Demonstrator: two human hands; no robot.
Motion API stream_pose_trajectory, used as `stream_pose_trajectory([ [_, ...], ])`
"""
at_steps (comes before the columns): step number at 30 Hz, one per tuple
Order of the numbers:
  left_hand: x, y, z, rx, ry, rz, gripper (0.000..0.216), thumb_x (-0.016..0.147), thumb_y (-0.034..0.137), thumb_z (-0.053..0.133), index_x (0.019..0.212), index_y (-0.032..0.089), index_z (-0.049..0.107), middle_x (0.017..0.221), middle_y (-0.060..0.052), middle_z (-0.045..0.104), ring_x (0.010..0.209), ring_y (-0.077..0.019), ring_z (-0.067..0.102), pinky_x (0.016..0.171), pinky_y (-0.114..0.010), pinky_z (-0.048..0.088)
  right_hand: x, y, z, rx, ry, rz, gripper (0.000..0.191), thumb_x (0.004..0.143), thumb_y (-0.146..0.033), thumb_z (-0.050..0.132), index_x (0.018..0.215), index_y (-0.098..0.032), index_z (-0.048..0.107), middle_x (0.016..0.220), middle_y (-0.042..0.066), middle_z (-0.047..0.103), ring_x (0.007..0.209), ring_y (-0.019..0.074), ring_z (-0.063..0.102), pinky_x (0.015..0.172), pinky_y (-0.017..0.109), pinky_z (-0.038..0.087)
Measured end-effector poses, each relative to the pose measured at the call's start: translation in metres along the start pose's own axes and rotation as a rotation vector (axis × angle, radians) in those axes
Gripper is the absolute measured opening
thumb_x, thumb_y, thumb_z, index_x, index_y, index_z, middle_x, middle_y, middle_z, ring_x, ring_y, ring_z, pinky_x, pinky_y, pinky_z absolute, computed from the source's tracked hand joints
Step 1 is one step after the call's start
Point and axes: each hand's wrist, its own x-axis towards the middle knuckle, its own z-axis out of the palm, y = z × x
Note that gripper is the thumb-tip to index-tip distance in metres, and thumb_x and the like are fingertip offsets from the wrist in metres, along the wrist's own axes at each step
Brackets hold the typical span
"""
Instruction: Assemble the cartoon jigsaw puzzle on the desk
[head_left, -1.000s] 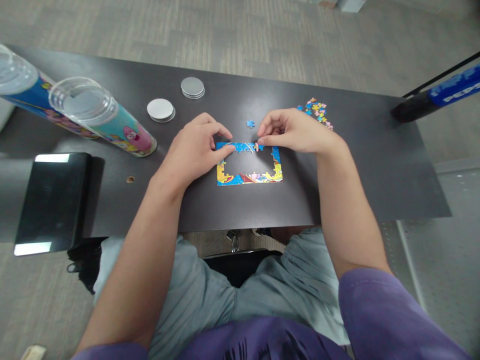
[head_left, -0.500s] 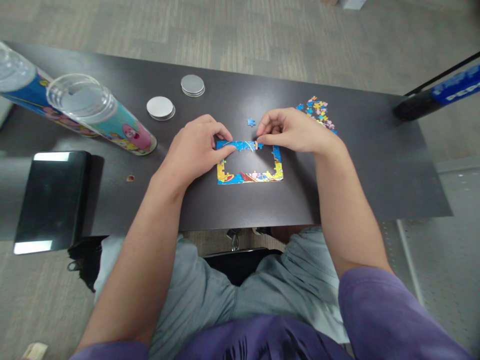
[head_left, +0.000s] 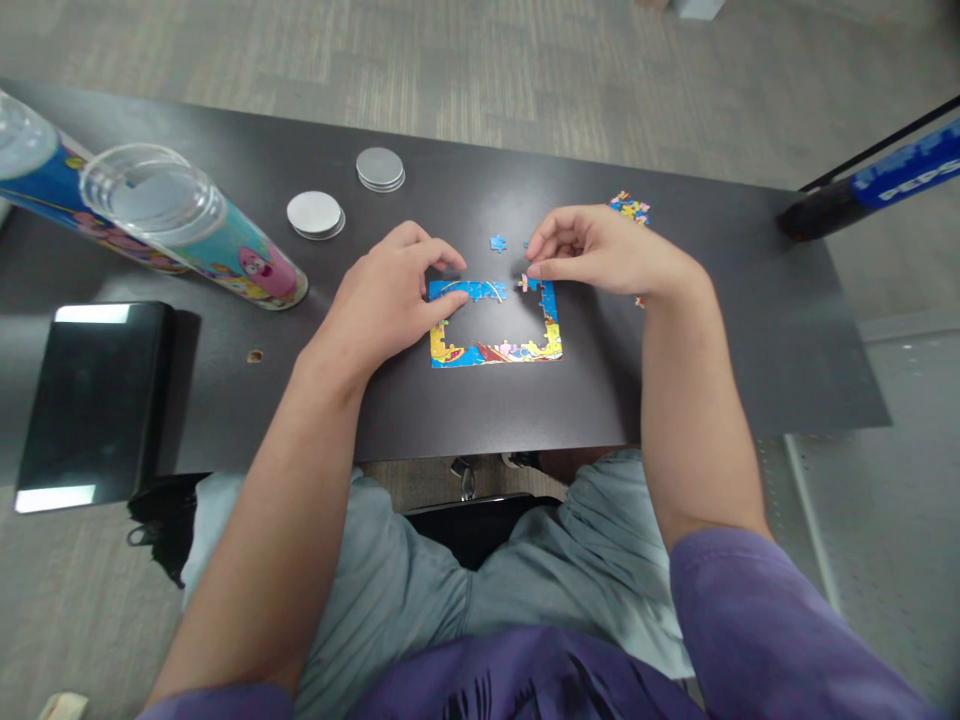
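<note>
A jigsaw puzzle border (head_left: 487,356) lies on the dark table, a rectangle with a bare middle and a gap in its top side. My left hand (head_left: 397,290) rests at its upper left corner, thumb on the blue top strip (head_left: 484,291), fingers apart. Over the top right, my right hand (head_left: 592,250) pinches a small pink-and-blue puzzle piece (head_left: 523,283) near thumb and fingertips, beside the gap. A loose blue piece (head_left: 498,243) lies above the border. Another bit of blue shows by my right fingertips, mostly hidden.
Loose puzzle pieces (head_left: 630,207) lie partly behind my right hand. Two stacks of round discs, one nearer (head_left: 315,214) and one farther (head_left: 380,168), sit at the back left. Clear-topped printed tubes (head_left: 255,262) and a black tablet-like device (head_left: 97,395) are at left; a blue-and-black cylinder (head_left: 862,200) stands right.
My right hand has shifted right and slightly up, with the pink-and-blue piece away from the blue top strip, leaving a gap. My left hand stays nearly in place.
</note>
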Motion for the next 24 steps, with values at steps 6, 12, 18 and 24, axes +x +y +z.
stream_pose_trajectory([
  [6,0.000,-0.004,0.002,0.035,0.016,0.021,0.024,0.095,0.034,0.101,0.118,0.035,0.097,0.114,-0.006,0.077,0.093,-0.0265,0.069,0.091,-0.047,0.060,0.001,0.009,-0.008,-0.042,-0.032,0.021,0.045,0.081,-0.044,0.126,0.100,-0.028,0.089,0.100,0.004,0.094,0.090,0.0245,0.083,0.081,0.040,0.068],
  [12,0.000,-0.005,0.001,0.023,0.006,0.014,0.023,0.094,0.036,0.102,0.116,0.035,0.096,0.112,-0.006,0.076,0.095,-0.0280,0.070,0.091,-0.047,0.062,0.000,0.010,-0.010,-0.070,-0.014,0.017,0.047,0.079,-0.049,0.127,0.100,-0.029,0.090,0.098,0.003,0.092,0.085,0.0237,0.077,0.079,0.042,0.067],
  [18,0.000,-0.006,0.000,0.010,0.007,0.016,0.023,0.095,0.037,0.102,0.117,0.036,0.095,0.109,-0.006,0.075,0.097,-0.0293,0.072,0.092,-0.046,0.064,-0.004,0.009,-0.015,-0.126,0.013,0.002,0.054,0.076,-0.064,0.127,0.101,-0.032,0.092,0.088,0.001,0.083,0.083,0.0246,0.070,0.079,0.047,0.063],
  [24,0.000,-0.007,0.001,0.029,0.015,0.019,0.024,0.095,0.034,0.103,0.118,0.035,0.096,0.116,-0.007,0.078,0.100,-0.0297,0.074,0.093,-0.047,0.063,-0.005,0.009,-0.017,-0.200,-0.035,-0.008,0.059,0.077,-0.077,0.125,0.097,-0.031,0.094,0.076,-0.001,0.072,0.079,0.0234,0.064,0.072,0.044,0.053],
])
